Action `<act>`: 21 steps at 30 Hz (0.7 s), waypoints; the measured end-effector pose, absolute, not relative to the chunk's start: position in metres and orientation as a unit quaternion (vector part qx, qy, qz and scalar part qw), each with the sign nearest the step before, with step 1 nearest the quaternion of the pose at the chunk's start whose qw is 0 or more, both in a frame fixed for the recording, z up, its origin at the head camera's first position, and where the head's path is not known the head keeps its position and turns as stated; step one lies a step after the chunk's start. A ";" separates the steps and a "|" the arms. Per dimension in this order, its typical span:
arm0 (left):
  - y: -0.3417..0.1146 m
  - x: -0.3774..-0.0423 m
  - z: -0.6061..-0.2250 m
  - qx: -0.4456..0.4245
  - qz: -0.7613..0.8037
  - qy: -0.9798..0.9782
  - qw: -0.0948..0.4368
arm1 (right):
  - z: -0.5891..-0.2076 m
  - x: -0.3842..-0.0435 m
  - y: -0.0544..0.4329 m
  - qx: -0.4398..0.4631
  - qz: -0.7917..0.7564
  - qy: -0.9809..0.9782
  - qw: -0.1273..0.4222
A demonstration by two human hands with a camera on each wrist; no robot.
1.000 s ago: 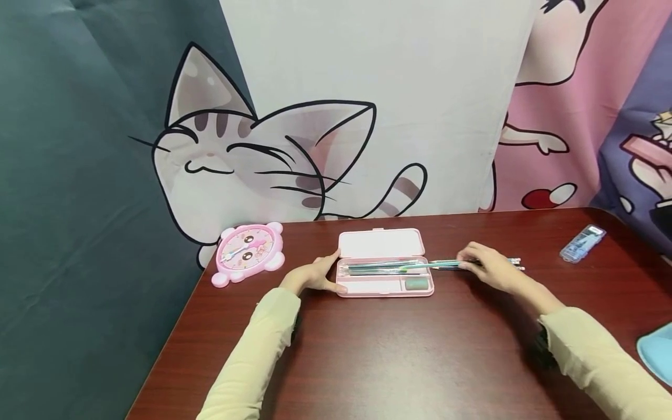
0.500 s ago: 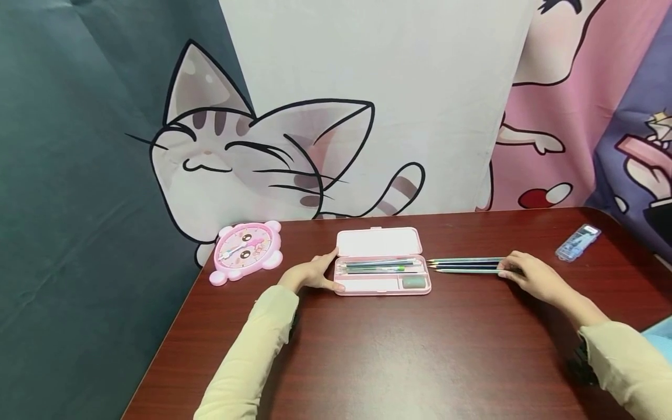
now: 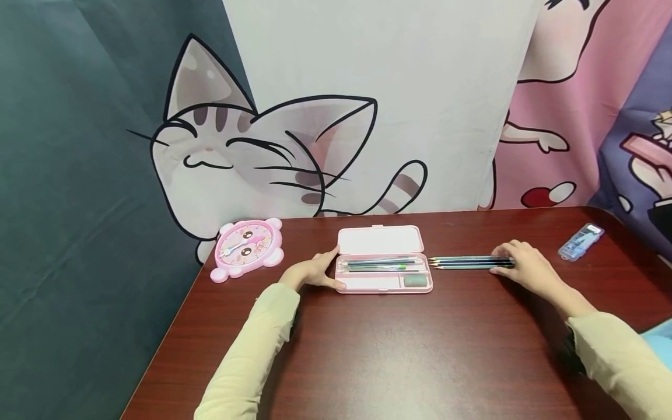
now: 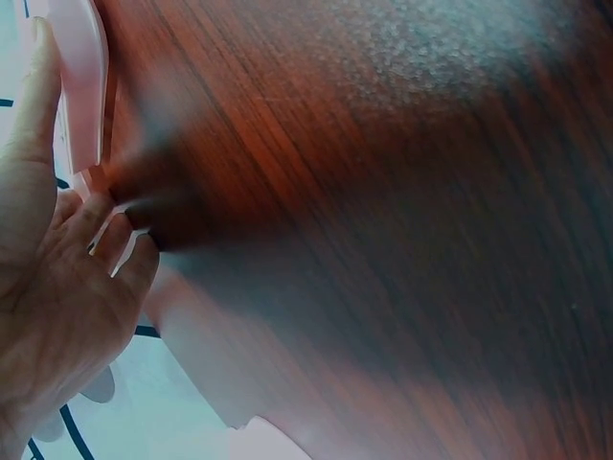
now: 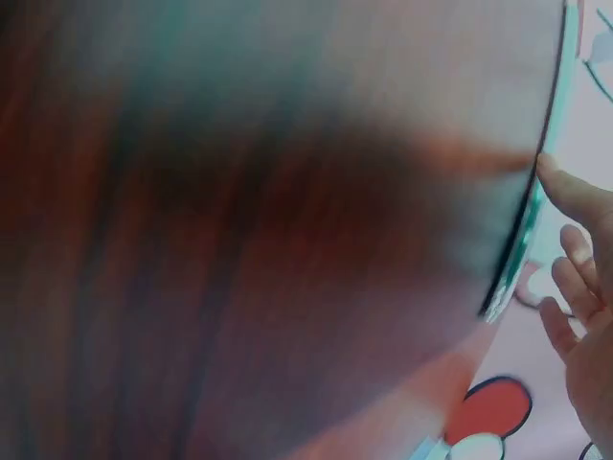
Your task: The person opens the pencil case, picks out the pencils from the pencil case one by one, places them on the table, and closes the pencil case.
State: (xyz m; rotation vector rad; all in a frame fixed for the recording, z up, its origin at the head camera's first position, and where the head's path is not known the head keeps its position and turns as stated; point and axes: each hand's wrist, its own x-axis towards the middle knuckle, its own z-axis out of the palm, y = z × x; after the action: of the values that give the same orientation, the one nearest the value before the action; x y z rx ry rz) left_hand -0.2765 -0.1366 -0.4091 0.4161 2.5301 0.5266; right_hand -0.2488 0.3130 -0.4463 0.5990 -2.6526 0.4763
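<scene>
A pink pencil case point(image 3: 383, 290) lies with its lid up at the middle of the table in the head view. It holds several pens or pencils point(image 3: 383, 265) and a grey-green eraser point(image 3: 415, 281). My left hand point(image 3: 314, 272) grips the case's left end, thumb at the front corner and fingers at the back; the left wrist view shows the thumb along the pink side. Right of the case lies a bundle of sharpened pencils point(image 3: 462, 262), tips toward it. My right hand point(image 3: 527, 269) holds their far ends between thumb and fingers, which hide those ends.
A pink toy clock point(image 3: 249, 248) with a cartoon face lies at the left back edge. At the right back is a small clear-blue case point(image 3: 581, 241). Something light blue point(image 3: 658, 341) shows at the right edge. A cartoon backdrop point(image 3: 446, 105) stands behind the table point(image 3: 409, 361).
My right hand has moved right, drawing a green pencil away from over the case. The pencils, spread apart half a second ago, now lie closer together. My left hand stays at the case.
</scene>
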 end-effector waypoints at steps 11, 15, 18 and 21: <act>-0.136 -0.277 -0.410 0.164 0.188 0.934 0.256 | -0.440 -0.261 0.224 0.263 0.270 -0.919 0.117; -0.135 -0.275 -0.409 0.163 0.188 0.934 0.256 | -0.438 -0.269 0.195 0.292 0.271 -0.914 0.072; -0.135 -0.275 -0.408 0.158 0.191 0.935 0.255 | -0.437 -0.275 0.179 0.312 0.263 -0.911 0.053; -0.136 -0.274 -0.408 0.154 0.192 0.935 0.256 | -0.435 -0.280 0.167 0.323 0.255 -0.910 0.040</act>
State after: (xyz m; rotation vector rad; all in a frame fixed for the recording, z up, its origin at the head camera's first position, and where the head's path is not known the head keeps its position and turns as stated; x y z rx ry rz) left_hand -0.2744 -0.1359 -0.4075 0.4172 2.5386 0.5206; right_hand -0.2803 0.1672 -0.4355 0.9897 -2.7887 0.7821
